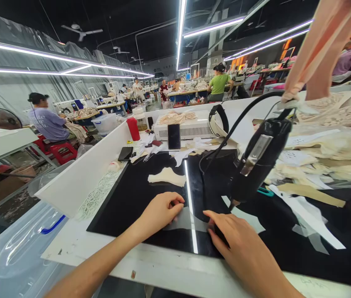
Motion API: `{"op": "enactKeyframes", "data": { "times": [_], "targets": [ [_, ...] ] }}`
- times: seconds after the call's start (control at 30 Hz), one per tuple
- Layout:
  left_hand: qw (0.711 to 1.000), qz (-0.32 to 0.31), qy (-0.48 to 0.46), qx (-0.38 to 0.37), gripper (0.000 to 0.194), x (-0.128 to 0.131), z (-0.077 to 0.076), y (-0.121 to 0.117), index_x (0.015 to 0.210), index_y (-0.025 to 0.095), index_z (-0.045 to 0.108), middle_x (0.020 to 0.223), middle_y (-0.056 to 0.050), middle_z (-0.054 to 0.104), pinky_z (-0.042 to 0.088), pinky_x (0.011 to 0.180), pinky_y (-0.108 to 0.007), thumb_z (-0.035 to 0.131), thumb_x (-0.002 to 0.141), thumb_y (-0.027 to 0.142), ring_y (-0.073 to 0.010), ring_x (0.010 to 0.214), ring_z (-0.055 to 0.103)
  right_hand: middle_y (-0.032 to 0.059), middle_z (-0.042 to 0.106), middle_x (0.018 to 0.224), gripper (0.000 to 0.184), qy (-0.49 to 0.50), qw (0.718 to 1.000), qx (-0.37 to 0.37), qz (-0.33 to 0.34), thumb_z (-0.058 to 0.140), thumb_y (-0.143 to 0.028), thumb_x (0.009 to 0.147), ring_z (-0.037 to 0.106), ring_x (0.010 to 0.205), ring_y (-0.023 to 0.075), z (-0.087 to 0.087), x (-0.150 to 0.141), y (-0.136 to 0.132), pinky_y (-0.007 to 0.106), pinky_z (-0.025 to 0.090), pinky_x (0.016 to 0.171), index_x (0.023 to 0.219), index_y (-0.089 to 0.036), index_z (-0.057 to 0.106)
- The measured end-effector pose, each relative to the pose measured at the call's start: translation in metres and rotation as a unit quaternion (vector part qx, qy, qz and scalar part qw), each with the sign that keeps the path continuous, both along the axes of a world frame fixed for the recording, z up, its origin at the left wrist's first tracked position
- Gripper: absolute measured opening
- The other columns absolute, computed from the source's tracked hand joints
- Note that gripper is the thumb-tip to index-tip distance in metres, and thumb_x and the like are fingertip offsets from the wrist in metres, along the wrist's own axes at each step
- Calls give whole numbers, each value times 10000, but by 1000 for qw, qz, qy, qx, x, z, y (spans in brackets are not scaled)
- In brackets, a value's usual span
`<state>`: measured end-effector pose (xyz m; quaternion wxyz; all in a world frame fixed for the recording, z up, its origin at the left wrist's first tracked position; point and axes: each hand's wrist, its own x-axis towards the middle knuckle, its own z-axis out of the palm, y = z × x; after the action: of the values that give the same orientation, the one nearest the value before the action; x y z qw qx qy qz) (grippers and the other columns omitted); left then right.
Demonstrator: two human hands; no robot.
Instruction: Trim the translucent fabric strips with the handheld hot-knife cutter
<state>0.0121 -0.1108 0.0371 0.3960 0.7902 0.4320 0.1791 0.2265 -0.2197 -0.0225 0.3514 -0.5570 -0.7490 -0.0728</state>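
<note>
A thin translucent sheet piece [181, 221] with curved edges lies on the glossy black work surface [125, 215], between my hands. My left hand [161, 211] is closed at its left end, thumb and forefinger near each other; the other fingertips are partly hidden. At the right end is my right hand [240, 242], its forefinger and thumb apart. Just beyond it hangs a black handheld electric tool [257, 157], pointed tip down, beside a second translucent piece [246, 219]. A cream fabric piece [166, 177] lies farther back.
Pale strips [308, 215] and heaped cream fabric [324, 153] are on the right. A phone [174, 137] leans against a white vented box [190, 126]. Pale green elastic loops [100, 194] lie left, inside the white side wall [78, 178]. A black cable [234, 124] arches to the tool.
</note>
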Motion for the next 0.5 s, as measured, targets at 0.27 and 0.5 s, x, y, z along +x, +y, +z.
{"op": "enactKeyframes", "data": {
  "times": [0.27, 0.5],
  "targets": [
    [984, -9, 42, 172, 243, -6, -1, -4, 1042, 245, 721, 1025, -22, 662, 495, 820, -296, 491, 989, 300, -185, 871, 651, 71, 764, 987, 239, -29, 999, 10, 9, 472, -134, 1013, 728, 884, 227, 16, 6, -20, 382, 550, 784, 1081, -209, 688],
    [972, -25, 65, 227, 279, -17, -13, 7, 1038, 289, 715, 1034, 13, 696, 537, 798, -262, 460, 1022, 401, -166, 864, 711, 45, 789, 976, 206, 11, 995, -51, -88, 531, -242, 1021, 737, 879, 214, 38, 64, -59, 373, 584, 793, 1046, -253, 735]
  ]
}}
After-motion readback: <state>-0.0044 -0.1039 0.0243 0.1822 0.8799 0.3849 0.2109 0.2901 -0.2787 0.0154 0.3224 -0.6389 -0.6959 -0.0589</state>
